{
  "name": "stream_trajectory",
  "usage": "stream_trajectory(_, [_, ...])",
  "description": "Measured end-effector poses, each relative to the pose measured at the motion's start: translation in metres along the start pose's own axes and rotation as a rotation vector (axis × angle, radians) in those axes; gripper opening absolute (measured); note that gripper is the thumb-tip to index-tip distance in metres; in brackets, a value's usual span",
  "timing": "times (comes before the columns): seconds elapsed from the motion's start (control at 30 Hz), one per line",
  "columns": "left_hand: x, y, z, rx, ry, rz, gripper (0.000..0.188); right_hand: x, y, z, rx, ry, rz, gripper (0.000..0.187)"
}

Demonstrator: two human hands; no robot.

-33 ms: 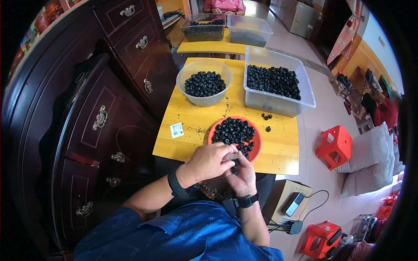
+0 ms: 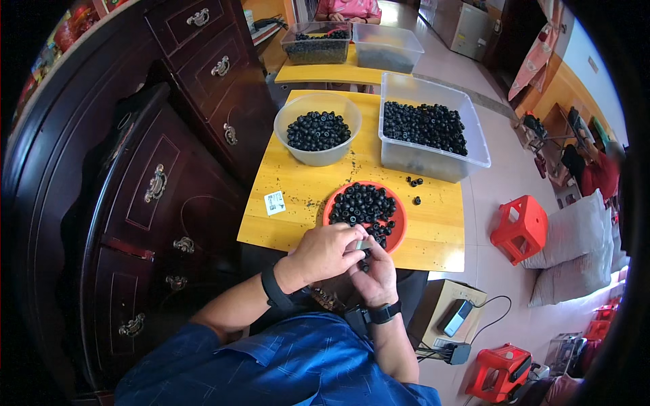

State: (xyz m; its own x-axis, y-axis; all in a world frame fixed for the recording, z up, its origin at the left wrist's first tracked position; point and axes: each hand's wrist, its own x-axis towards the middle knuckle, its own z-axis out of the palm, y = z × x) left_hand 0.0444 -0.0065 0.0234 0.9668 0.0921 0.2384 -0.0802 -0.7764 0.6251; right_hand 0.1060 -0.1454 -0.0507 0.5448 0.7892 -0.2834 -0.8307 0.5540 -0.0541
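Both hands meet just over the near edge of a red plate heaped with small black round parts, some with a visible hole. My left hand is closed, fingertips pinched around a small pale flat piece, perhaps metal. My right hand is closed around a few of the same black parts, directly below that piece. The fingers partly hide what touches what. Farther off stand a round translucent bowl and a clear rectangular bin, both holding black parts.
Loose black parts and dark crumbs lie on the yellow table, beside a white label. Dark wooden cabinets close off the left. A red stool and a cardboard box stand right. Opposite sits another person.
Both hands stay in nearly the same place. The pale flat piece and the fingertips around it have shifted and tilted slightly.
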Motion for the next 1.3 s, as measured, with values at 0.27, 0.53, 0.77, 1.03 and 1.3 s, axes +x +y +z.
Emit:
stream_trajectory(0.27, [-0.009,-0.001,-0.008,-0.030,-0.025,-0.018,0.027,-0.006,0.010,0.000,0.059,-0.016,0.096,0.028])
stream_trajectory(0.53, [-0.020,0.003,-0.035,0.182,-0.064,-0.056,0.018,-0.014,0.018,0.010,-0.563,-0.027,-0.002,0.022])
stream_trajectory(0.77, [-0.026,-0.004,-0.025,0.086,-0.063,-0.069,0.019,-0.016,0.022,0.005,-0.566,-0.046,0.020,0.017])
stream_trajectory(1.03, [-0.041,0.002,0.000,-0.087,0.338,0.117,0.027,-0.020,0.023,0.008,-0.364,-0.069,-0.014,0.022])
stream_trajectory(1.3, [-0.040,0.001,-0.020,-0.162,0.206,-0.070,0.023,-0.021,0.020,0.011,-0.356,-0.082,-0.050,0.023])
